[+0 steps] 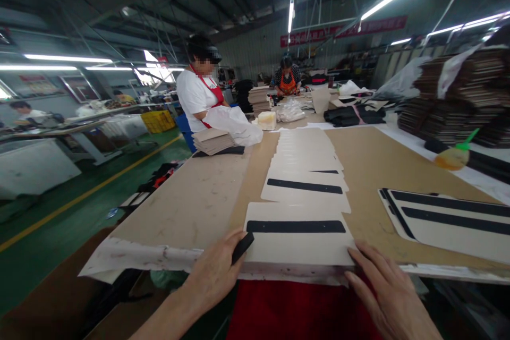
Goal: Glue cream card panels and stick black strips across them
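My left hand (221,265) is closed round a short black strip (242,248), at the left edge of the nearest white panel (295,247). That panel lies flat at the table's front edge, with a long black band (296,226) across it. At its right corner rests my right hand (378,276), fingers apart, fingertips touching the panel's edge. Beyond it lies a second white panel (305,199) with a black band (305,186), then a row of overlapping white panels (305,149) running away from me.
White boards with black strips (454,223) lie at right, below a bottle with a green nozzle (452,158). Brown stacks (446,101) stand behind. A person in a red apron (201,90) stands at the far left side, near beige stacked pieces (213,141). Another person sits farther back.
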Demonstrator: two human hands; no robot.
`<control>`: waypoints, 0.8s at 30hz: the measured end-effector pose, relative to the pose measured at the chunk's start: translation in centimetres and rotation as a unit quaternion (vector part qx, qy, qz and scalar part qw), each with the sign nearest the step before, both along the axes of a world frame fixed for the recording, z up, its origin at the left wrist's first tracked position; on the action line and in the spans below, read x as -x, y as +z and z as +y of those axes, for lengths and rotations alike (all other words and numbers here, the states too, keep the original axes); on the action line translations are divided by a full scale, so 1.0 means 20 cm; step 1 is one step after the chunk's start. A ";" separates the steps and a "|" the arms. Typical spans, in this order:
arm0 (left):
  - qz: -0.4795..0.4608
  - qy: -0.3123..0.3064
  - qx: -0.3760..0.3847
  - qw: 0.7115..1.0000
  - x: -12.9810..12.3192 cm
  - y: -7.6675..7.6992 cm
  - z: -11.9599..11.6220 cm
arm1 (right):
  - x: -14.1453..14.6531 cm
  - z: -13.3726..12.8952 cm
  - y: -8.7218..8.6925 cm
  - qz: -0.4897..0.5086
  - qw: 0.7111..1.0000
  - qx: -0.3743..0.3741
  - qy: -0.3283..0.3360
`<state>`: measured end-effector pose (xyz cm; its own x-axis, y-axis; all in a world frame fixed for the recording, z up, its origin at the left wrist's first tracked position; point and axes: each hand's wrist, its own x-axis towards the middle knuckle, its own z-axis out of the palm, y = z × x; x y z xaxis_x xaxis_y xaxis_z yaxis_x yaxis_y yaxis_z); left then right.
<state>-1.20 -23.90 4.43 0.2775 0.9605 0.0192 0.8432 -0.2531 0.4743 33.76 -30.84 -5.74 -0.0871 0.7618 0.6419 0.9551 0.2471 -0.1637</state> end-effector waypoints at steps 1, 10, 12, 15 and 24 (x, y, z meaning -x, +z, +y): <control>-0.012 0.026 -0.004 1.000 0.00 0.03 -0.03 | 0.00 -0.02 0.01 0.018 1.000 -0.002 0.003; -0.474 0.030 0.367 0.800 -0.24 0.05 -0.17 | 0.31 -0.03 0.35 0.330 0.922 0.156 0.127; -0.522 0.009 0.400 0.753 -0.30 0.01 -0.18 | 0.42 -0.02 0.41 0.395 0.885 0.207 0.135; -0.540 -0.033 0.417 0.730 -0.37 -0.01 -0.19 | 0.51 0.00 0.44 0.447 0.848 0.247 0.142; -0.519 -0.009 0.412 0.749 -0.44 -0.04 -0.22 | 0.53 -0.01 0.39 0.367 0.894 0.181 0.182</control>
<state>7.55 -28.25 3.54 0.5373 0.7607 -0.3643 -0.0879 0.4801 0.8728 23.08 -31.08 2.07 -0.0274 0.9380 0.3456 0.4239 0.3240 -0.8458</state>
